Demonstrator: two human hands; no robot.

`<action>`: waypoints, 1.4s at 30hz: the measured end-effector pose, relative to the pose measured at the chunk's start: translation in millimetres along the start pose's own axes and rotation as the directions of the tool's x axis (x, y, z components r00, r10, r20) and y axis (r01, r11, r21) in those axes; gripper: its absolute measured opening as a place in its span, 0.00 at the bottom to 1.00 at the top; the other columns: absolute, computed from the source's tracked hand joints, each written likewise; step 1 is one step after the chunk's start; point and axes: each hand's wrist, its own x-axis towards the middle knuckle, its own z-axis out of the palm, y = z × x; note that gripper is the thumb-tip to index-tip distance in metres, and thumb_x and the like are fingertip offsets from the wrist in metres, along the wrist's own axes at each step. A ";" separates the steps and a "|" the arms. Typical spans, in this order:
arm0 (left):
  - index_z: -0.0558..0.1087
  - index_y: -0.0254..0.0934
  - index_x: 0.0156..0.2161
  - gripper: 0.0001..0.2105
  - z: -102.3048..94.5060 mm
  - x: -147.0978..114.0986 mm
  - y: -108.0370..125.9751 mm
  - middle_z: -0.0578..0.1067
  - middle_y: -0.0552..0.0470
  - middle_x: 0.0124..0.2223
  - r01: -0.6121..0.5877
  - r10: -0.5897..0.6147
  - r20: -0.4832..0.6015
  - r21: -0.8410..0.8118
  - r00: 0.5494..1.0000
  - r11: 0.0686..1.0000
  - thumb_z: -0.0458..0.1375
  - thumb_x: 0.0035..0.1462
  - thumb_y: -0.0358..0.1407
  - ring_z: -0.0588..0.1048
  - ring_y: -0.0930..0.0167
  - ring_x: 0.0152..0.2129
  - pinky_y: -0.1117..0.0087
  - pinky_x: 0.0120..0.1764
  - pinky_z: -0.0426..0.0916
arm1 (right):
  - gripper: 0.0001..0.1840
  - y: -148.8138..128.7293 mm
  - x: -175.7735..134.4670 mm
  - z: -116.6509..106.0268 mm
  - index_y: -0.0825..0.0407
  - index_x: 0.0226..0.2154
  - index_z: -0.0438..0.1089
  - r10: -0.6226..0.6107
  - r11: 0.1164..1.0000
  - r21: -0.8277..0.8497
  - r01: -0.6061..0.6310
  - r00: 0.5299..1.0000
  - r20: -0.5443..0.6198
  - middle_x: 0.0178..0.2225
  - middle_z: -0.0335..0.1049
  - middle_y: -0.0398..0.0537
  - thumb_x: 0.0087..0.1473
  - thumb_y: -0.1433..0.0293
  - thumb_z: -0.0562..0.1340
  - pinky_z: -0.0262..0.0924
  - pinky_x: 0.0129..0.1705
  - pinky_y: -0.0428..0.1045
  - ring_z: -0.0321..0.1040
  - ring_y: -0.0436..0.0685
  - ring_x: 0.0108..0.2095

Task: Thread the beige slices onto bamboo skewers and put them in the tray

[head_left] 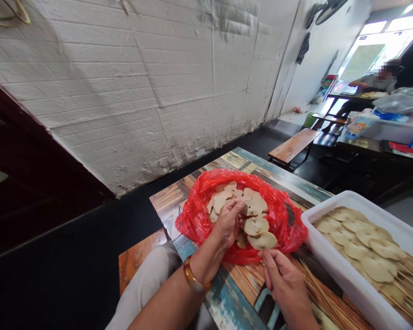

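My left hand (228, 223), with an amber-coloured bangle on the wrist, pinches the edge of a thin, round beige slice (253, 206) over the open red plastic bag (192, 217). Lower down, my right hand (285, 280) is closed on the near end of a skewer; most of that stick is hidden behind the slices threaded on it (262, 240). More loose slices (222, 200) of the same kind lie inside the bag. I cannot tell what food they are.
A white plastic tub (333, 256) at the right holds several loaded skewers. Bare bamboo sticks (318, 293) lie beside it on the patterned table (172, 197). A wooden bench (294, 144) stands beyond. Another person (376, 82) sits at a far table.
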 end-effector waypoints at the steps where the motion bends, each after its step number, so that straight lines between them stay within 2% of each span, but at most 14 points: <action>1: 0.69 0.35 0.32 0.17 -0.2 0.2 -0.2 0.74 0.53 0.25 -0.001 0.001 0.000 0.002 1.000 1.000 0.66 0.39 0.43 0.70 0.75 0.19 0.76 0.24 0.63 | 0.26 -0.6 -0.7 0.3 0.52 0.27 0.66 -0.005 1.000 -0.002 0.005 1.000 -0.015 0.12 0.52 0.34 0.47 0.45 0.56 0.41 0.15 0.44 0.47 0.47 0.12; 7: 0.72 0.32 0.32 0.16 -2.9 1.3 -2.6 0.74 0.52 0.25 -0.001 0.001 0.001 0.046 1.000 0.999 0.67 0.38 0.40 0.71 0.75 0.19 0.75 0.26 0.64 | 0.24 -2.1 -3.5 1.6 0.52 0.27 0.67 -0.046 0.999 -0.009 0.046 0.997 -0.059 0.12 0.51 0.34 0.48 0.47 0.56 0.43 0.16 0.44 0.47 0.47 0.13; 16: 0.71 0.33 0.30 0.14 -3.2 0.7 -1.8 0.74 0.53 0.24 0.013 -0.013 -0.004 0.015 1.000 1.000 0.67 0.38 0.38 0.71 0.74 0.19 0.75 0.25 0.64 | 0.24 2.0 -1.3 0.3 0.52 0.27 0.68 -0.061 0.998 -0.022 0.059 0.995 -0.081 0.12 0.53 0.35 0.48 0.48 0.57 0.44 0.18 0.45 0.50 0.48 0.14; 22: 0.72 0.33 0.30 0.13 -4.2 0.4 -1.3 0.74 0.52 0.25 -0.018 0.018 0.031 -0.027 0.999 0.999 0.65 0.42 0.40 0.70 0.76 0.19 0.76 0.25 0.63 | 0.23 2.7 -1.6 -3.1 0.53 0.30 0.69 -0.056 0.997 -0.056 0.052 0.996 -0.069 0.12 0.53 0.35 0.49 0.49 0.56 0.43 0.17 0.44 0.50 0.47 0.14; 29: 0.72 0.32 0.29 0.16 -3.9 0.3 -0.9 0.72 0.53 0.22 0.009 -0.009 0.042 0.009 0.999 1.000 0.67 0.37 0.42 0.69 0.75 0.17 0.75 0.22 0.62 | 0.24 6.7 0.6 -5.9 0.53 0.29 0.70 -0.021 0.996 -0.084 0.016 0.998 -0.058 0.12 0.53 0.34 0.48 0.49 0.57 0.45 0.16 0.44 0.50 0.47 0.13; 34: 0.72 0.31 0.28 0.16 -1.9 -1.0 -0.9 0.71 0.53 0.21 0.009 -0.009 0.022 0.005 1.000 1.000 0.67 0.37 0.41 0.68 0.76 0.17 0.75 0.24 0.62 | 0.24 12.4 4.5 -11.3 0.54 0.28 0.71 -0.001 0.997 -0.073 0.003 1.000 0.022 0.13 0.54 0.36 0.48 0.48 0.57 0.46 0.16 0.43 0.52 0.47 0.14; 42: 0.71 0.32 0.27 0.13 0.3 -3.0 0.8 0.71 0.54 0.22 0.023 -0.023 -0.015 0.003 1.000 1.000 0.66 0.36 0.38 0.68 0.76 0.19 0.75 0.24 0.61 | 0.25 14.1 4.6 -12.4 0.53 0.28 0.71 -0.007 0.997 -0.080 0.007 1.000 0.007 0.13 0.55 0.36 0.47 0.48 0.58 0.47 0.16 0.43 0.52 0.48 0.14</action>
